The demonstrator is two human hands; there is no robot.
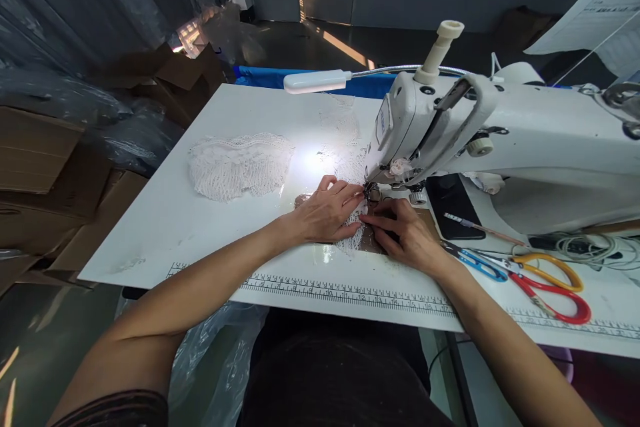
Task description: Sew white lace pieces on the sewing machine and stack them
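Observation:
A strip of white lace (351, 164) runs under the needle area of the white sewing machine (407, 120). My left hand (327, 212) lies on the lace just left of the presser foot, fingers stretched out and pressing it down. On the other side, my right hand (407, 235) has its thumb and forefinger closed at the lace's right edge, close to the left fingertips. Glare and my fingers hide part of the lace by the needle. Farther left, a gathered bundle of white lace (240, 167) rests on the white table (165, 227).
Right of my hand lie blue-handled snips (483, 265), scissors with red and yellow handles (550, 280), a pen (483, 228) and a black phone-like slab (453, 204). A lamp (317, 82) shines from above. A printed ruler (350, 297) follows the front edge. Cardboard boxes (45, 180) stand left.

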